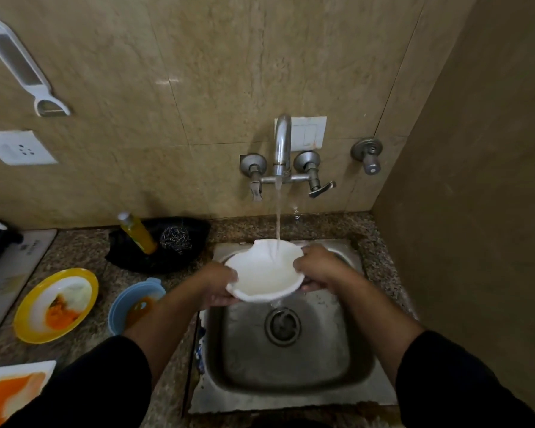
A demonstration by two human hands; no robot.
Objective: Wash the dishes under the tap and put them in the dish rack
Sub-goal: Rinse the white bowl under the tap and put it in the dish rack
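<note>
Plainly, one speckled counter [84, 248] runs along the wall, with one steel sink [291, 366] set into it at the right. One black cloth [130, 257] lies at the back of the counter. Three dirty dishes sit left of the sink, all smeared orange: one yellow plate [28, 316], one square white plate [0, 370] and one blue bowl [118, 307]. One white bowl [263, 273] is held over the sink under the one tap [282, 140]. A single stream of water [278, 217] lands inside it and spills off its near edge. Two grips hold it — the left grip [218, 284] clasps the left rim, the right grip [317, 268] the right rim. On the cloth stand one yellow bottle [138, 233] and one steel scrubber [176, 240].
</note>
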